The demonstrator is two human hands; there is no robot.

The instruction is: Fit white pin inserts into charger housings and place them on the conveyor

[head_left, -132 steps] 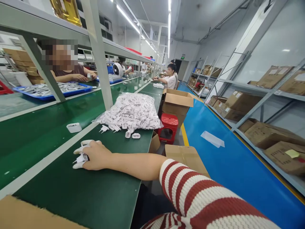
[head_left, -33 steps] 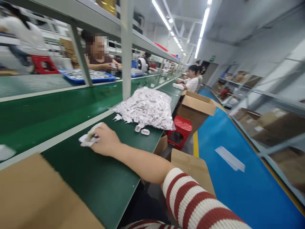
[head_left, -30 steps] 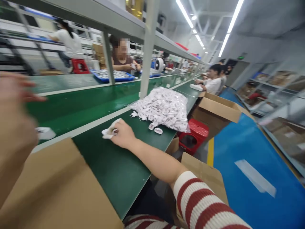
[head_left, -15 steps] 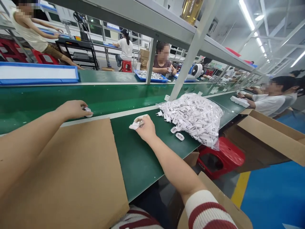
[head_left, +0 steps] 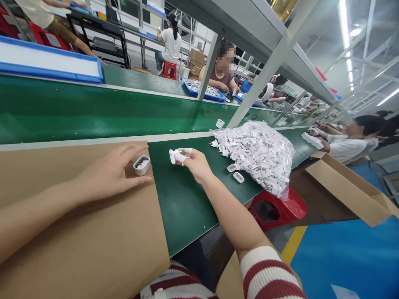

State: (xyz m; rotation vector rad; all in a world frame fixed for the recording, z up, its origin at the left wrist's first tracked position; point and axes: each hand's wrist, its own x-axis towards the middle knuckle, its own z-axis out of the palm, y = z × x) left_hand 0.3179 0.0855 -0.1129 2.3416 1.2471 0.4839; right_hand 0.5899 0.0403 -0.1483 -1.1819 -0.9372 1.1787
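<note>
My left hand (head_left: pixel 116 168) is over the right edge of a brown cardboard sheet (head_left: pixel 84 232). Its thumb and fingers curve around a white oval charger housing (head_left: pixel 142 165), whose open end with dark parts inside faces up. To the right, above the green worktop (head_left: pixel 183 207), my right hand (head_left: pixel 195 162) pinches a small white plastic charger piece (head_left: pixel 172 156); white covers are on its fingertips. A clear plastic bag (head_left: pixel 258 153) full of white plug pieces lies beyond the right hand. Two loose white oval shells (head_left: pixel 238 177) rest beside the bag.
A green conveyor channel (head_left: pixel 124 112) runs behind a pale rail. A slanting grey post (head_left: pixel 249 104) stands behind the bag. Across the line are a long blue tray (head_left: pixel 50 62) and a co-worker (head_left: pixel 221 72). A red stool (head_left: pixel 277 209) and open carton (head_left: pixel 349 187) are at right.
My left hand has come back from the conveyor channel to the cardboard's edge, bringing the white housing. My right hand has shifted slightly right and turned its piece. The head view has tilted.
</note>
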